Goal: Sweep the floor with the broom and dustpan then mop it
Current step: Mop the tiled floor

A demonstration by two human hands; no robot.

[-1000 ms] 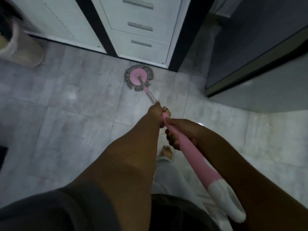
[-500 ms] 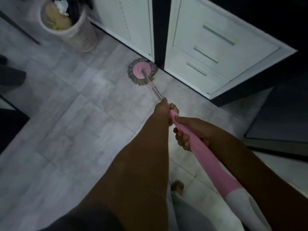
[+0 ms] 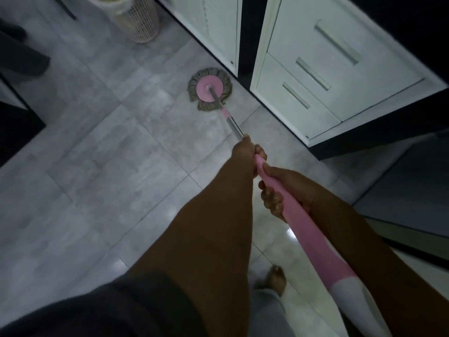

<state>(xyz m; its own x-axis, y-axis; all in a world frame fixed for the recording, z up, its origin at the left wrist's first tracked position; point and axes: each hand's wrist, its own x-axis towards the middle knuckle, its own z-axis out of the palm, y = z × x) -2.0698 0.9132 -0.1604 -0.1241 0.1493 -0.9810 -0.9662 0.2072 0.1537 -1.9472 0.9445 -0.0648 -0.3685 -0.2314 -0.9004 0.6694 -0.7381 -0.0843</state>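
Mop [image 3: 209,88] rests its soft, floppy strings on the tile floor [image 3: 109,154] beside the white cupboard [image 3: 218,32]. Its pole [image 3: 233,127] looks stiff and light. Left hand [image 3: 245,152] and right hand [image 3: 286,186] both grip the pink handle [image 3: 308,234], a good hold.

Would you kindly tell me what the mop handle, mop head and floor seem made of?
The mop handle looks like smooth pink plastic, turning to shiny bare metal near the bottom. The mop head is a pink plastic disc ringed with grey-brown strands, probably cotton or microfibre. The floor seems to be grey ceramic tile: grout lines, glossy reflections.
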